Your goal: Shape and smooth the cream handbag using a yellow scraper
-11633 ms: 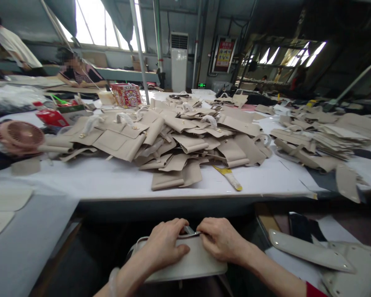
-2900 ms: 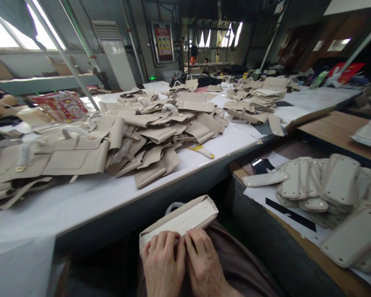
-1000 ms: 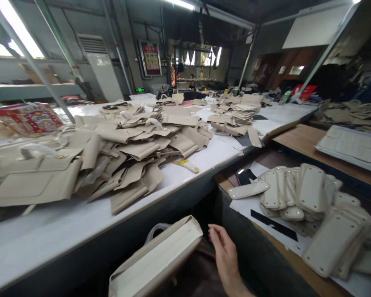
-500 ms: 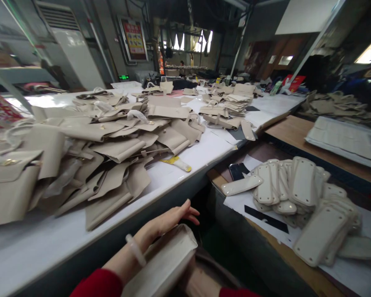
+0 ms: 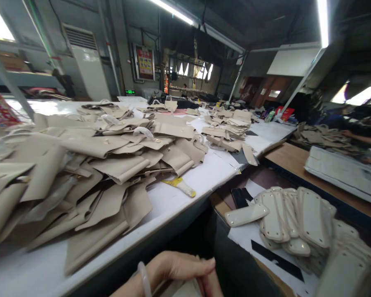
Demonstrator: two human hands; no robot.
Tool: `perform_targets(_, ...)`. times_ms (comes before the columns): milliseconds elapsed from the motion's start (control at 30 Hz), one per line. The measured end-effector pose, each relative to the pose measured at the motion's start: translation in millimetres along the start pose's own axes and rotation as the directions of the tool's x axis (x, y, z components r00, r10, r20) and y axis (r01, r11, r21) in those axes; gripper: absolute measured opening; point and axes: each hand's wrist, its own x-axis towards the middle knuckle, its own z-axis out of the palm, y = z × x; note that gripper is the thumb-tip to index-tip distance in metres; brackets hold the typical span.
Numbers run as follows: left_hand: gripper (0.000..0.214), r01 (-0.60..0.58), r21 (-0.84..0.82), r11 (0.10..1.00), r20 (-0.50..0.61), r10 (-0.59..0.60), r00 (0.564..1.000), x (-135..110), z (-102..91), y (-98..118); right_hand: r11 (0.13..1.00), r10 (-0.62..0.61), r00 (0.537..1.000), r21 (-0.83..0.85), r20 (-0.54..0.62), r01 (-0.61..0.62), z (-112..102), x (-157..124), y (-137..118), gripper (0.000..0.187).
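Note:
At the bottom edge, my left hand (image 5: pixel 185 265), with a pale bangle (image 5: pixel 144 279) on its wrist, curls over a pale beige bag piece (image 5: pixel 187 289). My right hand (image 5: pixel 212 284) shows only in part; its fingers are closed at the same piece, beside my left fingertips. Most of the piece lies below the picture. To the left, a heap of beige bag parts (image 5: pixel 117 165) covers the white table (image 5: pixel 163 210). Pale bag bases (image 5: pixel 312 214) with metal studs are piled to the right of my hands.
A yellow-and-white strip (image 5: pixel 181 186) lies near the table's edge. Beside the bag bases lies a black strip (image 5: pixel 276 260) on white paper. Farther right are a wooden board (image 5: pixel 292 163) and a wrapped stack (image 5: pixel 343 175). A co-worker's arm (image 5: pixel 363 138) reaches in at the far right.
My left hand has gone from outstretched fingers to curled ones over the bag piece. My right fingers now show beside it. The view has tilted up, so the piece sits lower.

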Motion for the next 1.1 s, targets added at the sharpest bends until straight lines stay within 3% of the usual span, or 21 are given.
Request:
perform_targets(133,0.093,0.041,0.122,0.992,-0.057,-0.034,0.998,0.0,-0.6,-3.7,0.990,0.068,0.982,0.114,0.177,-0.089,24.4,83.7,41.9,0.029)
perform_targets(267,0.090,-0.006,0.186,0.983,-0.033,0.012,0.999,3.4,-1.3,-7.5,0.992,-0.025,0.924,0.121,0.381,-0.023,65.7,164.2,42.8,0.022)
perform_targets(400,0.086,0.045,0.166,0.985,-0.079,-0.033,0.996,4.9,-2.4,-10.1,0.991,-0.107,0.817,0.128,0.566,0.041,91.0,185.7,29.4,0.020)
perform_targets(467,0.077,0.074,0.138,0.988,-0.101,-0.061,0.993,4.7,-2.3,-11.6,0.987,-0.132,0.767,0.153,0.629,0.044,84.1,175.4,34.5,0.028)
perform_targets(533,0.065,0.083,0.091,0.992,-0.087,-0.075,0.993,4.1,-2.0,-13.0,0.982,-0.137,0.726,0.186,0.674,0.012,62.1,158.2,49.4,0.044)
perform_targets(600,0.056,0.080,0.032,0.996,-0.050,-0.078,0.996,3.0,-1.4,-13.6,0.974,-0.108,0.696,0.216,0.710,-0.069,27.8,137.3,70.6,0.052)
perform_targets(667,0.057,0.082,-0.019,0.996,-0.014,-0.082,0.997,1.5,-0.8,-12.9,0.952,-0.042,0.661,0.231,0.749,-0.201,-13.3,111.3,92.1,0.044)
perform_targets(733,0.063,0.084,-0.048,0.995,0.015,-0.083,0.996,0.2,-0.5,-11.4,0.897,-0.012,0.574,0.262,0.819,-0.356,-54.3,77.6,107.5,0.035)
perform_targets(767,0.064,0.083,-0.055,0.995,0.026,-0.082,0.996,-0.2,-0.4,-10.8,0.844,-0.025,0.502,0.287,0.865,-0.453,-72.4,58.0,111.5,0.035)
perform_targets(800,0.065,0.083,-0.060,0.995,0.035,-0.081,0.996,-0.2,-0.4,-10.4,0.745,-0.069,0.397,0.312,0.915,-0.589,-87.9,37.5,112.6,0.039)
perform_targets(833,0.066,0.084,-0.064,0.994,0.040,-0.082,0.996,0.2,-0.5,-10.4,0.511,-0.139,0.255,0.289,0.957,-0.810,-100.2,16.9,111.0,0.041)
perform_targets(867,0.067,0.087,-0.070,0.994,0.044,-0.084,0.995,0.8,-0.4,-10.7,0.288,-0.206,0.149,0.205,0.967,-0.935,-109.1,-2.7,107.1,0.040)
perform_targets(900,0.068,0.091,-0.076,0.993,0.044,-0.087,0.995,1.7,-0.2,-11.4,0.127,-0.250,0.091,0.126,0.964,-0.984,-114.6,-20.1,101.4,0.038)
perform_targets(933,0.069,0.094,-0.083,0.992,0.041,-0.090,0.995,2.6,0.1,-12.1,0.013,-0.282,0.059,0.066,0.958,-0.998,-117.2,-34.6,94.5,0.039)
perform_targets(967,0.069,0.095,-0.090,0.991,0.036,-0.092,0.995,3.3,0.6,-12.9,-0.036,-0.294,0.046,0.037,0.955,-0.999,-117.5,-45.6,87.1,0.040)
perform_targets(1100,0.071,0.092,-0.084,0.992,0.004,-0.092,0.996,3.2,2.7,-13.8,-0.036,-0.312,0.047,0.038,0.949,-0.999,-109.0,-55.6,59.2,0.047)
